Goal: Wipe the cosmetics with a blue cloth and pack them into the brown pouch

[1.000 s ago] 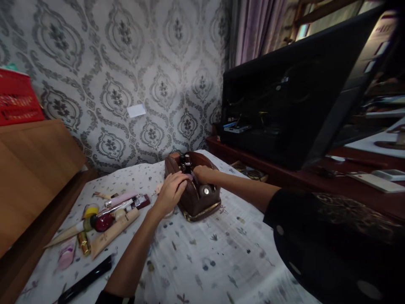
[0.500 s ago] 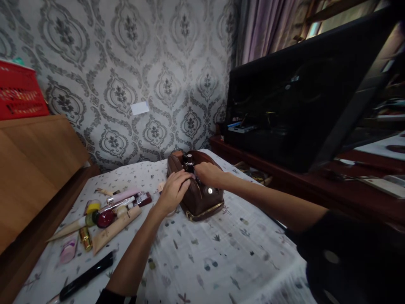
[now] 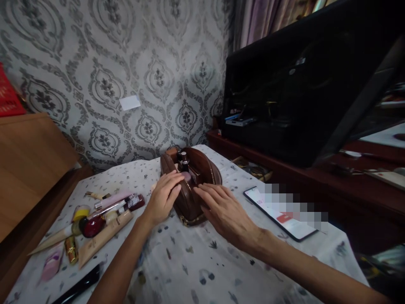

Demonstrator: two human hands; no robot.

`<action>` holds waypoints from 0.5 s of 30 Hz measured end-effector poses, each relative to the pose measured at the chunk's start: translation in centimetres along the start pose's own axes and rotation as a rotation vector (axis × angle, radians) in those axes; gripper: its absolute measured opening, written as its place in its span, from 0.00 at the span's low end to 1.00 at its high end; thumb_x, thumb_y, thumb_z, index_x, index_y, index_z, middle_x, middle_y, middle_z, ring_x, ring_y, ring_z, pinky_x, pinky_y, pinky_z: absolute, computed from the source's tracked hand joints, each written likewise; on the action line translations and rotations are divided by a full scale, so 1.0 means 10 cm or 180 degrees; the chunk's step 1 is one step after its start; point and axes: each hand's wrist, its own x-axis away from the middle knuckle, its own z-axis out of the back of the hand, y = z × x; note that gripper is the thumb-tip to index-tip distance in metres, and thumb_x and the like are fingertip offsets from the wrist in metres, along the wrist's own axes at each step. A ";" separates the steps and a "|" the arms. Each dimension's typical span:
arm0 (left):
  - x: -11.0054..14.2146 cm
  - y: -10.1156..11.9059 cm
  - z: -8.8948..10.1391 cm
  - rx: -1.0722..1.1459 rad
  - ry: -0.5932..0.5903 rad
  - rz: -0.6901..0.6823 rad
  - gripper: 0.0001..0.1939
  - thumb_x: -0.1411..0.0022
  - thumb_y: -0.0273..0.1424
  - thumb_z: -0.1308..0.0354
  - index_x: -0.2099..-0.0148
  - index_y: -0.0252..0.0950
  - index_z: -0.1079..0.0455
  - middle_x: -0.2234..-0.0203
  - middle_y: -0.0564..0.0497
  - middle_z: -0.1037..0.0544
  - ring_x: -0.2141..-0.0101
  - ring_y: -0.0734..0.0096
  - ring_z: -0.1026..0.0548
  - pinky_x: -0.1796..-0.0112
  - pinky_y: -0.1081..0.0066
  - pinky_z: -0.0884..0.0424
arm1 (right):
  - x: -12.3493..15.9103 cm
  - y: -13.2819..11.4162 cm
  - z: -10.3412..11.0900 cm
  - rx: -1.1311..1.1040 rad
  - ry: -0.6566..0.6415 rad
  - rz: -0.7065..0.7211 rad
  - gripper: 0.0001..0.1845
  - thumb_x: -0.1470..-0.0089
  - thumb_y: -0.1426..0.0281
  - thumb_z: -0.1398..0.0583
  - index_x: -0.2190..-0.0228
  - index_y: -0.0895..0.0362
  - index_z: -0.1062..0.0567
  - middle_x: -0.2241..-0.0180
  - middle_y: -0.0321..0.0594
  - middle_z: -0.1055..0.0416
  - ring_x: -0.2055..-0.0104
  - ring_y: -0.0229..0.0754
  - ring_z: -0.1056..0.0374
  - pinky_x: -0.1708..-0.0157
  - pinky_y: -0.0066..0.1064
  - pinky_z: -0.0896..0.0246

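Observation:
A brown leather cosmetic bag (image 3: pixel 187 202) stands unzipped on the patterned white cloth, its mouth showing a brown lining. Inside it, a dark bottle with a shiny cap (image 3: pixel 183 158) sticks up beside a round pinkish item (image 3: pixel 186 175). My left hand (image 3: pixel 163 195) rests against the bag's left side, fingers stretched out over the rim. On the near right side lies my right hand (image 3: pixel 225 210), its fingers extended and touching the leather, nothing visible in its grasp. Its palm side is hidden.
Left on the cloth (image 3: pixel 177 270) lies a pile of cosmetics, including a beige tube (image 3: pixel 103 238), a dark red container (image 3: pixel 92 226) and a gold tube (image 3: pixel 71 250). A black cylindrical item (image 3: pixel 80 283) lies nearer. Right are a phone (image 3: pixel 281 215) and a large black screen (image 3: pixel 284 97).
My right hand has come out of the bag's mouth and opened onto its near side. My left hand stays at the left side. The view has shifted, and the phone now shows.

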 end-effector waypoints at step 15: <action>0.03 0.01 -0.02 -0.0241 -0.0128 -0.0050 0.19 0.26 0.32 0.55 0.37 0.41 0.36 0.39 0.46 0.30 0.35 0.60 0.39 0.35 0.52 0.43 | 0.43 0.03 -0.14 -0.1109 0.0353 -0.0027 0.14 0.43 0.84 0.45 0.56 0.61 0.30 0.60 0.48 0.30 0.56 0.46 0.36 0.57 0.42 0.32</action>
